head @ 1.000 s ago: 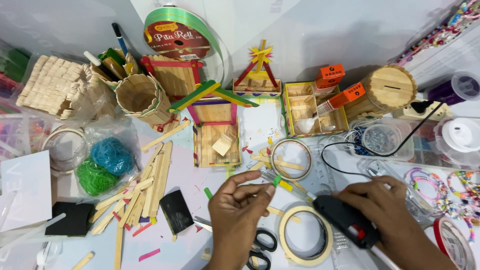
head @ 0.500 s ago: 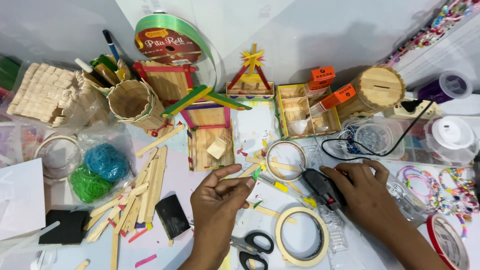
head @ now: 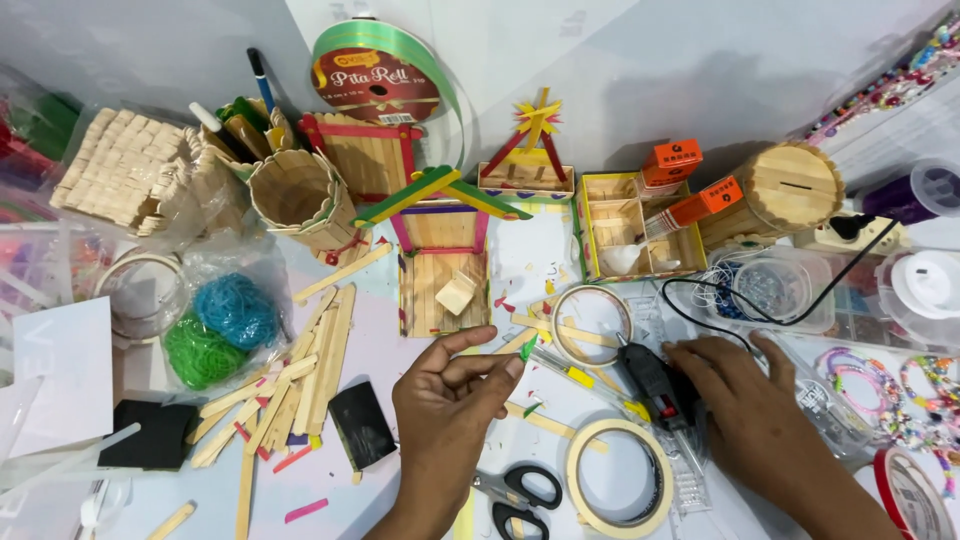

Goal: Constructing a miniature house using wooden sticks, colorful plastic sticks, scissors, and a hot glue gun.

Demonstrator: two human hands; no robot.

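Pinching a small green stick piece between thumb and fingertips, the left hand sits low in the middle of the frame, its fingers pressed together on the piece just left of a tape ring lying flat on the table. The right hand rests to the lower right, palm down over the rear of a black glue gun; its fingers lie on and around the gun's body, though whether they truly close around it is hard to say from this angle. The gun's nozzle points up and left toward the tape ring, and its black cord loops off to the right edge.

Below the left hand lie black-handled scissors, and beside them a larger, cream tape roll. A small stick house with a green and yellow roof stands just above the left hand. Left of centre, loose wooden sticks are heaped next to a bag holding blue and green bands. A round stick cup stands in the upper left, with a green ribbon spool at the top centre. An open stick box sits upper right of centre.
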